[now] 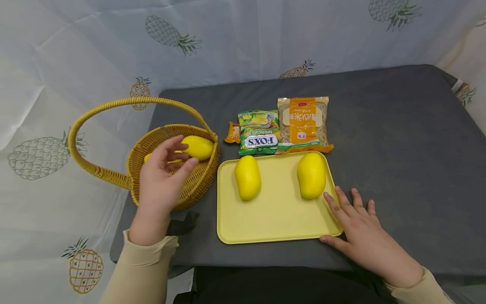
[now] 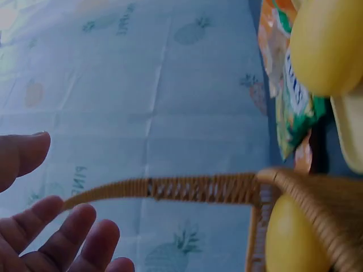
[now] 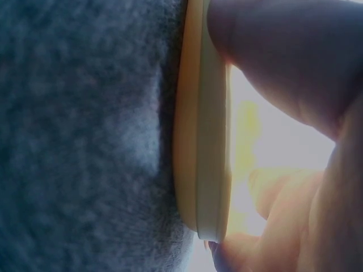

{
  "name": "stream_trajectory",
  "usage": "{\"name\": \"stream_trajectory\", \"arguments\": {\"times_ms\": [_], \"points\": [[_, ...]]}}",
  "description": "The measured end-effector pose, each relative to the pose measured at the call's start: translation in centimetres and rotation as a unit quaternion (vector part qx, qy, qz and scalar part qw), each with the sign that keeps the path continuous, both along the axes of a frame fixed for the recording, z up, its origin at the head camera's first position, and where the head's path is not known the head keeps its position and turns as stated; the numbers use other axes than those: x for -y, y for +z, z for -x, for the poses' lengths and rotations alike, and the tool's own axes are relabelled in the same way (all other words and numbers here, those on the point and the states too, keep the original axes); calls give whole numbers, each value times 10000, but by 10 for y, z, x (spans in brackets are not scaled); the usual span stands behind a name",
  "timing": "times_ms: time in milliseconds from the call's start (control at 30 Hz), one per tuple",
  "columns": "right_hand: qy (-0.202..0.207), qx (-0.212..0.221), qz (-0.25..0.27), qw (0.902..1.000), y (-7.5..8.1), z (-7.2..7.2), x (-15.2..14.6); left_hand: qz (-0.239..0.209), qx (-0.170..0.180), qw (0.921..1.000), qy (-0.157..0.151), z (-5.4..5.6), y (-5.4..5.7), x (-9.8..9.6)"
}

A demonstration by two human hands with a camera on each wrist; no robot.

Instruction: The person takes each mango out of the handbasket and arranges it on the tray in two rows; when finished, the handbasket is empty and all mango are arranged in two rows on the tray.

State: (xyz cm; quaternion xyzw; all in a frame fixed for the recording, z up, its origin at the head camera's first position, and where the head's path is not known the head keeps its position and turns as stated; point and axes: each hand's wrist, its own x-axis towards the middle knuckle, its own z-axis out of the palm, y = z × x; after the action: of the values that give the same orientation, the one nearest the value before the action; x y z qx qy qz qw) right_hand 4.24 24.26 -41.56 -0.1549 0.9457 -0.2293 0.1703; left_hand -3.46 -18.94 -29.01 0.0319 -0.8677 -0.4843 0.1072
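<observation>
My left hand hovers over the wicker basket, its fingers loosely bent and nothing between them. Inside the basket lie a yellow mango and a second one, mostly hidden behind the fingers. On the pale yellow tray rest two more mangoes, one at the left and one at the right. With spread fingers, my right hand lies at the tray's lower right corner, its thumb by the near edge. The right wrist view shows the tray's rim close up beside the thumb.
Behind the tray lie a green candy bag, an orange and clear food packet and a small orange packet. The basket's tall handle arches up at the left. A dark grey cloth covers the table.
</observation>
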Motion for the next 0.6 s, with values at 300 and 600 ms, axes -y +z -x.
{"name": "stream_trajectory", "arguments": {"times_ms": [300,600], "points": [[-30,48,52,10000,0,-1,0,528,286,9978,281,32,18,72],[-43,35,56,10000,-1,-2,1,1422,1394,9777,-666,56,-6,106]]}}
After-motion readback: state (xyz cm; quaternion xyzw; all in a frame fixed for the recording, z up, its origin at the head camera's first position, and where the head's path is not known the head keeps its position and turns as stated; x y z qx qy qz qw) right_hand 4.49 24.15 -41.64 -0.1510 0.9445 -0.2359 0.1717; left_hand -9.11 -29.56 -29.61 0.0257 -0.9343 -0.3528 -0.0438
